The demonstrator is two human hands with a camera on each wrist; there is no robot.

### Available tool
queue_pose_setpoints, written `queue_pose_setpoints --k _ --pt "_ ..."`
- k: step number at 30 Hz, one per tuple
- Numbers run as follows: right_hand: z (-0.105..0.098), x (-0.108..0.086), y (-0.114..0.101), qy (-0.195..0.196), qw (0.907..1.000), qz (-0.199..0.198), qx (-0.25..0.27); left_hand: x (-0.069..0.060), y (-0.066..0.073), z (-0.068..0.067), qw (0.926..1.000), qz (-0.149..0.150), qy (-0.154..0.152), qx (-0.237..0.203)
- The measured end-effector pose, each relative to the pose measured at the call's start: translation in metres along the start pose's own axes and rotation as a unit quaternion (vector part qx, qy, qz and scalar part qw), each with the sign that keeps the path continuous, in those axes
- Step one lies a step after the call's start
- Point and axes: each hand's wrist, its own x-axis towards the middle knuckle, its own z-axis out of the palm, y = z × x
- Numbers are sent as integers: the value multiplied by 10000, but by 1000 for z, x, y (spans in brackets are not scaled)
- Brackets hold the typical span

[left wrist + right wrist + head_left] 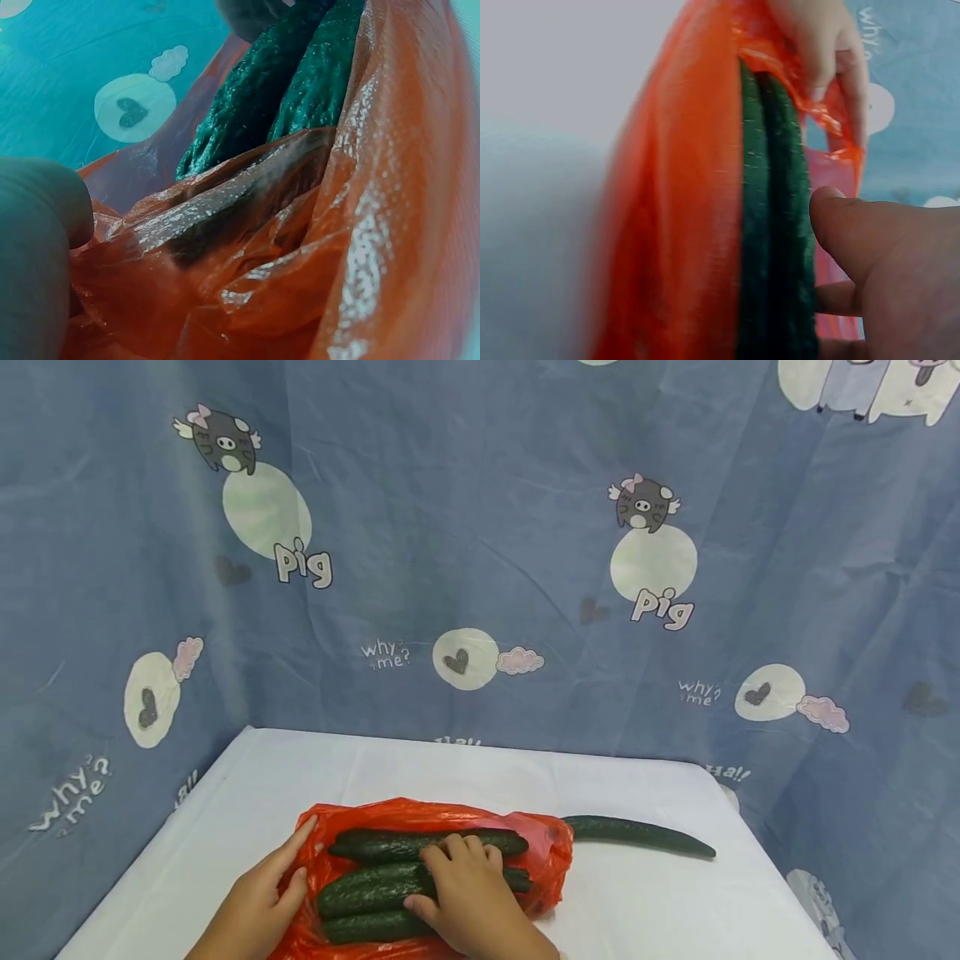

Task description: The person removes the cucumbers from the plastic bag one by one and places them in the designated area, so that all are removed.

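- While its thumb lies toward the near side and its bent fingers reach over the far side, the right hand (476,889) looks clamped on the middle cucumber (371,889); how firmly, we cannot tell.
- Our left hand (258,893) rests at the left rim of the red plastic bag (405,814), forefinger straight and thumb apart from it; we read this as steadying the bag.
- That middle cucumber lies in the open bag between the far cucumber (390,843) and the near cucumber (378,927), all roughly parallel.
- We judge the step in hand to be handling cucumbers inside the bag; whether loading, unloading or straightening, we cannot tell.
- The next move, we think, calls for a secure right-hand hold and a steady left hand, since thin plastic could drag along.
- Beyond the bag's right side, a fourth cucumber (641,833) points outward across the white tabletop (660,902); its inner end is hidden by the bag.
- Behind everything hangs a blue pig-print curtain (480,527).
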Motion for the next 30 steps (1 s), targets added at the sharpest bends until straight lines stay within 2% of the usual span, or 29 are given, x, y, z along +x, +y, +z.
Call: queue_pose_setpoints --k 5,12,22,30 --pt "4 2 -4 -28 10000 -13 -68 -1 3 -1 9999 56 114 1" --pt "10 2 -9 7 9996 -24 -264 1 6 -4 9976 -385 -227 -521" --pt "23 2 -6 273 9991 -203 -238 1 5 -3 9979 -390 -258 -452" --pt "25 3 -6 278 9989 -201 -321 2 3 -3 9978 -394 -300 -438"
